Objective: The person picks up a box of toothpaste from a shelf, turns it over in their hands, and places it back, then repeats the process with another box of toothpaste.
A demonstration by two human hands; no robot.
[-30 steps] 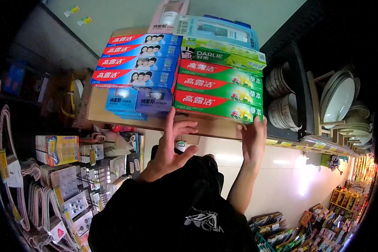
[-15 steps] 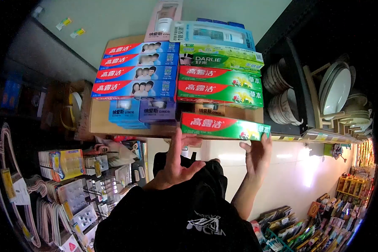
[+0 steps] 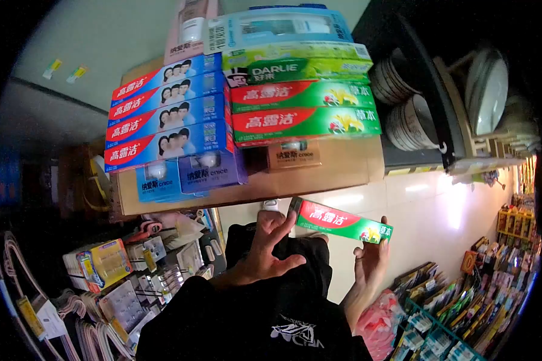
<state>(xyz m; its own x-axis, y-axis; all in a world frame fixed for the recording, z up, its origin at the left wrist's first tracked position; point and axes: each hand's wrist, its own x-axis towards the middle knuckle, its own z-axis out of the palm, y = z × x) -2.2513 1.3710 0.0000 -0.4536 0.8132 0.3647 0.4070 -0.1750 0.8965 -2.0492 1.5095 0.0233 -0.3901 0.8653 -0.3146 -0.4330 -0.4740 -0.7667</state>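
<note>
A red and green toothpaste box (image 3: 344,221) hangs slightly tilted in front of the carton, its right end lower. My right hand (image 3: 372,260) grips that right end between thumb and fingers. Close to the box's left end is my left hand (image 3: 270,249), thumb and index finger spread wide; I cannot tell whether a fingertip touches the box. Above, two similar red and green boxes (image 3: 304,123) lie stacked under a green Darlie box (image 3: 283,71). Several blue and red toothpaste boxes (image 3: 168,114) form a stack to their left.
The stacks rest on a brown cardboard carton (image 3: 343,174), along with blue and purple Cnice boxes (image 3: 214,173). Bowls (image 3: 414,123) and plates stand on a dark shelf to the right. Hangers (image 3: 30,301) and packaged goods hang at lower left; a crowded rack (image 3: 439,313) is at lower right.
The toothpaste box has moved down, away from the carton, and its right end has dipped. Both hands have moved slightly lower with it. The view has shifted and turned.
</note>
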